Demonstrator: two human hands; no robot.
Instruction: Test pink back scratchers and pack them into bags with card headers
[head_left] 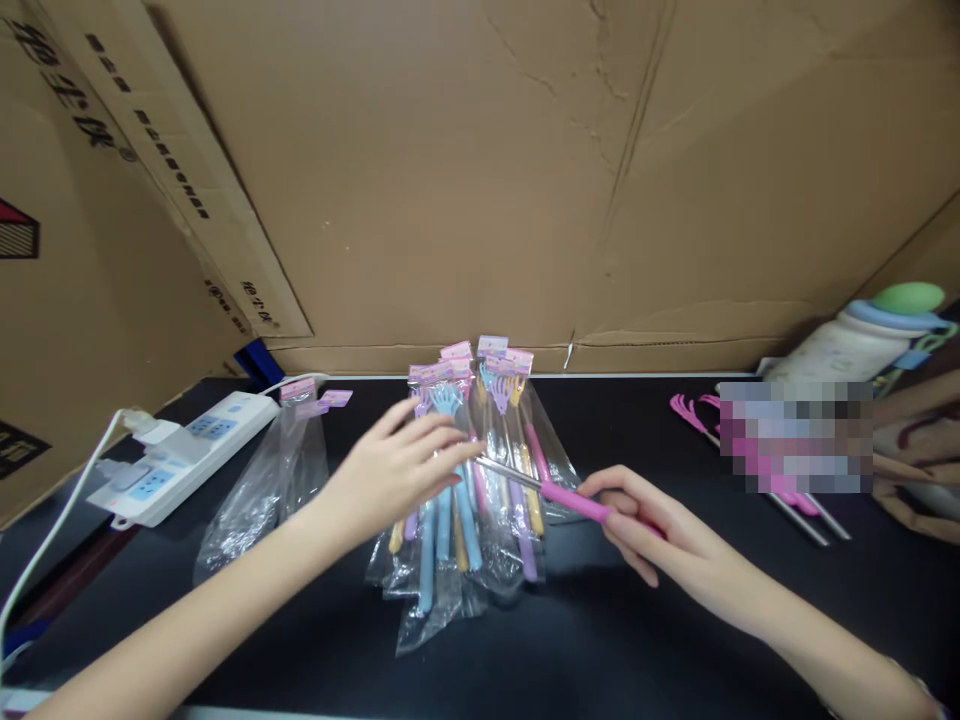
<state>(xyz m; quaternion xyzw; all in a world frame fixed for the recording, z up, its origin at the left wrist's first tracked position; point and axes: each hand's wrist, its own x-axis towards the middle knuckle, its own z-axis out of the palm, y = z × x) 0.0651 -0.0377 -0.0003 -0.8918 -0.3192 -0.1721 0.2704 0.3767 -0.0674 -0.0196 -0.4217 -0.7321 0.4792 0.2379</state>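
Note:
A back scratcher with a pink handle (574,500) and a thin metal rod (510,472) hangs tilted above the table. My right hand (637,520) is closed round its handle. At the rod's far end, my left hand (405,465) has its fingers bent over the metal; the scratcher's head is hidden there. Below lies a pile of bagged back scratchers (446,510) with blue, purple, yellow and pink handles, in clear bags with printed header cards (442,372).
Clear bags (262,490) with pink cards lie left, beside a white power strip (187,455) with plugs and cable. Loose pink back scratchers (806,510) lie right, partly under a blurred patch. Behind them are a bottle (840,345) and another person's hand (919,470). Cardboard (450,180) walls the back.

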